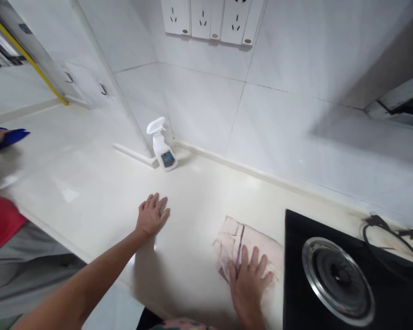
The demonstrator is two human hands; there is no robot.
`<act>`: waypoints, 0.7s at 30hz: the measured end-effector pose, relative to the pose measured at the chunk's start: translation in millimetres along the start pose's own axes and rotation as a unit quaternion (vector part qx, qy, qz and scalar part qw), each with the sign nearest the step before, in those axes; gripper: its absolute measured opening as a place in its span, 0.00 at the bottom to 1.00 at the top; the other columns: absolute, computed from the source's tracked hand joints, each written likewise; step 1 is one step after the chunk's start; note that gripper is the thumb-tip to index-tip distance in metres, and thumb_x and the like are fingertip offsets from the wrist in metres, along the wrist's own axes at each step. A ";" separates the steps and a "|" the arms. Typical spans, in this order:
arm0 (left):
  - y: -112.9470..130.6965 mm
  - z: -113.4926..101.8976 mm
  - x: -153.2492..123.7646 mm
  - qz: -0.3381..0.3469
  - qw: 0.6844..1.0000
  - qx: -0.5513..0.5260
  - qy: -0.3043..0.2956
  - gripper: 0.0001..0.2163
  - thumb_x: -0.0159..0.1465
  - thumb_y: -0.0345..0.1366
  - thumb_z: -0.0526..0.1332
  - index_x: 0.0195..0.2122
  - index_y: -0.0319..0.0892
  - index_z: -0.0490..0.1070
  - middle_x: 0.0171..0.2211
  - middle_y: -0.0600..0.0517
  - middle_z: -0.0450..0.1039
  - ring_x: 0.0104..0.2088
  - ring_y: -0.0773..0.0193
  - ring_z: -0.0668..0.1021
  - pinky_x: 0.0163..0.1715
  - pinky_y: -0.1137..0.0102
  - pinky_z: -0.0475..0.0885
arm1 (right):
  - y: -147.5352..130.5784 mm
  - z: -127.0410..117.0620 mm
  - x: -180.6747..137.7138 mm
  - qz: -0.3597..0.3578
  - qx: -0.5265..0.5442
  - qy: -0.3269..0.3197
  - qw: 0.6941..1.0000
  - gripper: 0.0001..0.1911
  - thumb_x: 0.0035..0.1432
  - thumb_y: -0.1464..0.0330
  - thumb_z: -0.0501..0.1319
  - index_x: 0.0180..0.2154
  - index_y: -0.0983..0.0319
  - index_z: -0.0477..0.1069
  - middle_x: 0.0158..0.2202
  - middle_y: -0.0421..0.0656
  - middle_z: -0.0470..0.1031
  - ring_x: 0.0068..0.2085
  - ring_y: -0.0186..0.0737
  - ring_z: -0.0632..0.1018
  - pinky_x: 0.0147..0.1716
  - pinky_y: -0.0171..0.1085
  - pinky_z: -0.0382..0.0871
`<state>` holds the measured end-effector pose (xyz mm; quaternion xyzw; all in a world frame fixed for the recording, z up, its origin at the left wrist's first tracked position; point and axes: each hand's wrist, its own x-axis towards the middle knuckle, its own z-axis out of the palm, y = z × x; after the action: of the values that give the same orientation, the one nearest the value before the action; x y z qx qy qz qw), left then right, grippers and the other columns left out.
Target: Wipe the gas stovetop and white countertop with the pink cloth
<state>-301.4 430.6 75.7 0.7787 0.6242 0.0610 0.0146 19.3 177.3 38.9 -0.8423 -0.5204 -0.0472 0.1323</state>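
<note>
My left hand (151, 214) lies flat on the cream countertop (89, 183), fingers stretched out, holding nothing. My right hand (249, 279) presses flat, fingers spread, on a folded pale pink cloth (239, 240) lying on the counter just left of the stove. A white spray bottle (161, 144) stands upright against the tiled wall corner, well beyond my left hand.
A black gas stove (347, 279) with a round burner sits at the right, with a black cord (388, 236) behind it. Wall sockets (209, 18) are above. At the far left, another person's hand holds a blue cloth (10, 136); a red and grey garment (3, 229) shows below.
</note>
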 end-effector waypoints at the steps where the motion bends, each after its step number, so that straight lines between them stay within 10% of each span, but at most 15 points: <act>1: 1.4 -0.5 0.2 -0.002 1.000 0.003 -0.003 0.28 0.73 0.51 0.49 0.68 0.44 0.69 0.74 0.39 0.58 0.75 0.42 0.57 0.70 0.47 0.55 | -13.0 -1.9 -8.3 -0.009 0.017 -0.022 1.000 0.39 0.73 0.47 0.42 0.69 0.65 0.65 0.75 0.63 0.51 0.75 0.79 0.43 0.62 0.84 0.44; 8: 4.2 -6.2 1.9 -0.023 1.000 0.002 -0.021 0.26 0.73 0.49 0.51 0.68 0.46 0.68 0.75 0.42 0.57 0.75 0.45 0.57 0.70 0.49 0.54 | -68.0 -18.9 24.6 -0.122 0.246 -0.159 0.948 0.28 0.75 0.52 0.47 0.69 0.51 0.66 0.76 0.48 0.53 0.75 0.65 0.53 0.67 0.77 0.49; 14: 58.5 -5.0 -25.3 -0.014 0.998 -0.052 0.008 0.25 0.75 0.46 0.52 0.70 0.44 0.66 0.75 0.40 0.57 0.74 0.39 0.57 0.67 0.45 0.57 | 55.0 -17.3 74.1 -0.028 0.277 0.003 0.960 0.35 0.74 0.49 0.41 0.60 0.64 0.75 0.70 0.55 0.64 0.70 0.53 0.65 0.69 0.57 0.60; 21: 210.8 13.9 -113.9 0.306 0.937 -0.162 -0.043 0.28 0.73 0.52 0.54 0.72 0.55 0.62 0.77 0.45 0.54 0.76 0.39 0.52 0.70 0.39 0.48 | 133.6 -2.7 66.6 0.034 0.020 0.008 0.999 0.42 0.73 0.47 0.34 0.65 0.69 0.69 0.73 0.64 0.57 0.74 0.68 0.54 0.69 0.72 0.47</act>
<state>-119.6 274.0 74.1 0.9210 0.3365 0.1290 0.1481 168.5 177.6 32.8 -0.8564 -0.4911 -0.0394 0.1547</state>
